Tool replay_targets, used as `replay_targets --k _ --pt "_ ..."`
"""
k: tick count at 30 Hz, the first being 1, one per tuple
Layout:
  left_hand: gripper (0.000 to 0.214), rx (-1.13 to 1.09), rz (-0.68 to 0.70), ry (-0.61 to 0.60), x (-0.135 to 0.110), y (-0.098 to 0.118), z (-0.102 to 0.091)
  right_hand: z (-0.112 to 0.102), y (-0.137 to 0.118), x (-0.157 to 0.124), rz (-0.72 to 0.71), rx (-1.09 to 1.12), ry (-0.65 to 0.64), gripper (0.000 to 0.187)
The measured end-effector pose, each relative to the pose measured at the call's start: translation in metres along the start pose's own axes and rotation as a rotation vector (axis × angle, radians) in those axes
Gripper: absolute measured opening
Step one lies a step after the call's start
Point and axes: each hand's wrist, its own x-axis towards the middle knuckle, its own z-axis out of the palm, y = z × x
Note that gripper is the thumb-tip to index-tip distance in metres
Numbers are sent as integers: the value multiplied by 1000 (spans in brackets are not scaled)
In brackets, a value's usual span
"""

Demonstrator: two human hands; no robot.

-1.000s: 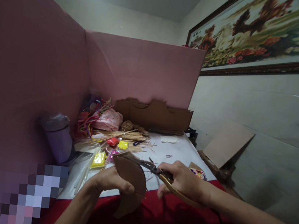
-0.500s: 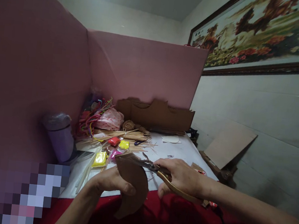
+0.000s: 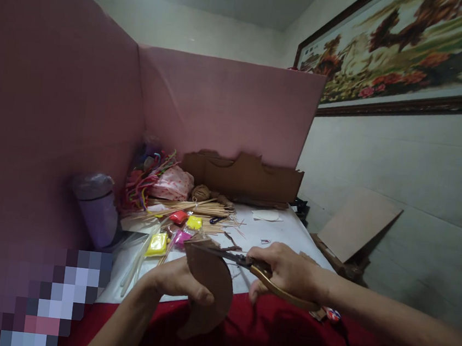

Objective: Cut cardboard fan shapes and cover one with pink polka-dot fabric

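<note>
My left hand (image 3: 178, 283) is closed on a curved piece of brown cardboard (image 3: 209, 289), held upright over the near table edge. My right hand (image 3: 286, 272) grips a pair of scissors (image 3: 246, 261) with brass-coloured handles. The dark blades point left and sit at the top edge of the cardboard. A thin cardboard sliver (image 3: 232, 243) sticks up just behind the blades.
A white sheet (image 3: 274, 233) covers the table over a red cloth (image 3: 263, 336). Behind lie bamboo skewers (image 3: 198, 209), coloured clay packets (image 3: 157, 244), pipe cleaners (image 3: 145, 178), a purple cup (image 3: 97, 208) and cut cardboard (image 3: 242, 177). Pink boards (image 3: 230, 104) wall the left and back. A board (image 3: 358, 222) leans at right.
The scissors have worked further left along the cardboard's top edge and a cut sliver now rises behind the blades. Both hands stay in place; the view has shifted slightly.
</note>
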Motion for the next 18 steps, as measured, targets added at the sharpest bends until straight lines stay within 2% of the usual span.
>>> replay_targets --k 5,11,18 --pt "27 6 -7 41 -1 -5 -1 -4 1 0 -6 -33 -22 47" --pt "27 -16 -12 16 -1 -3 0 -9 1 2 -38 -21 -63 49" --pt "29 18 30 -93 2 -1 0 -7 -6 7 -39 -22 -47 55"
